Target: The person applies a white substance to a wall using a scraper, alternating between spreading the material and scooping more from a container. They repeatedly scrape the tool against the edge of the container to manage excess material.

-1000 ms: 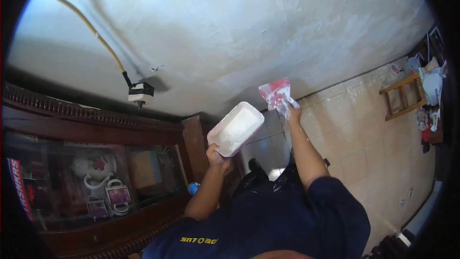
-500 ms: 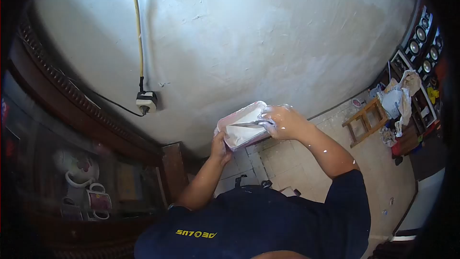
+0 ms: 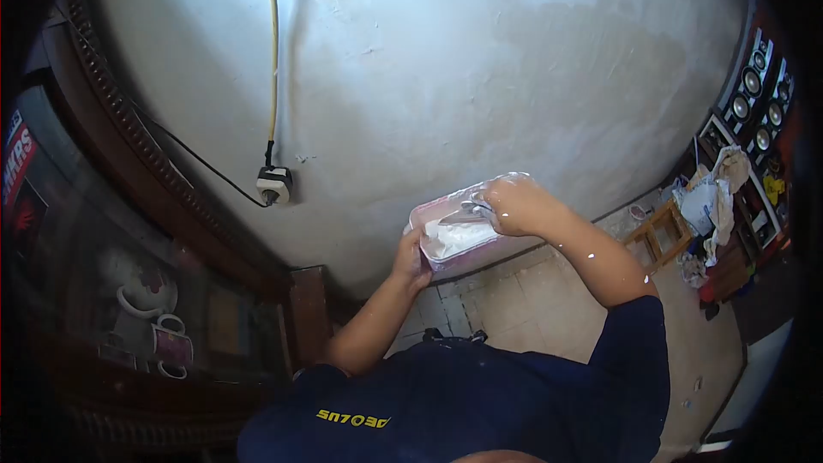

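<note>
My left hand [image 3: 411, 259] grips the near edge of a pink tray [image 3: 447, 255] filled with white plaster, held up in front of the wall. My right hand [image 3: 511, 205], spattered with white, holds a putty knife [image 3: 459, 218] whose blade lies flat in the plaster inside the tray. The blade is coated white and mostly hidden by my fingers.
A grey-white plastered wall [image 3: 480, 69] fills the view, with a yellow cable [image 3: 274, 43] running to a socket [image 3: 274, 183]. A dark wooden cabinet [image 3: 129, 231] with mugs stands left. A wooden stool [image 3: 656, 227] and speakers [image 3: 759, 86] sit on the right over a tiled floor [image 3: 514, 300].
My right hand came down from the wall with the putty knife and now has its blade in the tray. The view swung so the cabinet moved left.
</note>
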The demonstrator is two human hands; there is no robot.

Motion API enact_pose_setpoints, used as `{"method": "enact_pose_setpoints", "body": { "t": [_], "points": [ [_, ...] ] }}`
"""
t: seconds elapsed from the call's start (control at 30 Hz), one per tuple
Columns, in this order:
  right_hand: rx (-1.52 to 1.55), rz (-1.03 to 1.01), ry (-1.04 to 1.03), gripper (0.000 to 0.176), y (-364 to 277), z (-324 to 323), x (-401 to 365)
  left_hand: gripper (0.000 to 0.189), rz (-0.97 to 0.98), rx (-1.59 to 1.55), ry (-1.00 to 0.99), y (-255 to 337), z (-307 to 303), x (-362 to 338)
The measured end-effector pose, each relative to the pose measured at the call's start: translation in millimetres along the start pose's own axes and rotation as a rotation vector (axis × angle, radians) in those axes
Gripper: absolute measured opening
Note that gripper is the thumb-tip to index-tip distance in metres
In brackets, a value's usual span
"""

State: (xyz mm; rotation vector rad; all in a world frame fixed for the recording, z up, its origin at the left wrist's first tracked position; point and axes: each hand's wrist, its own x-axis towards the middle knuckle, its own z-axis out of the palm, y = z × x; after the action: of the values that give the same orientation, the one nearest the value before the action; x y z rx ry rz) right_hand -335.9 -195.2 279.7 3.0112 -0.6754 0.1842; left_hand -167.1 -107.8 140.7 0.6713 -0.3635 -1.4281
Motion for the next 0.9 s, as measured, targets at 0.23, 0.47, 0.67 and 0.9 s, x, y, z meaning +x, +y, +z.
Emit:
{"method": "enact_pose_setpoints", "body": {
  "t": [0.23,0.47,0.67,0.9],
  "points": [
    [0.102,-0.075,-0.030,0.018,-7,-20,6,0.051,0.065,-0.043,-0.082,9,3,1],
    [0.352,0.066,0.041,0.018,8,-29,25,0.047,0.129,-0.017,-0.025,32,6,-4],
    [1.163,0.061,0.318,0.026,56,-36,37,0.048,0.233,-0.058,-0.046,57,20,-9],
    [0.802,-0.072,0.382,0.029,60,-65,20,0.054,0.265,-0.072,-0.173,87,28,-12]
  ]
}}
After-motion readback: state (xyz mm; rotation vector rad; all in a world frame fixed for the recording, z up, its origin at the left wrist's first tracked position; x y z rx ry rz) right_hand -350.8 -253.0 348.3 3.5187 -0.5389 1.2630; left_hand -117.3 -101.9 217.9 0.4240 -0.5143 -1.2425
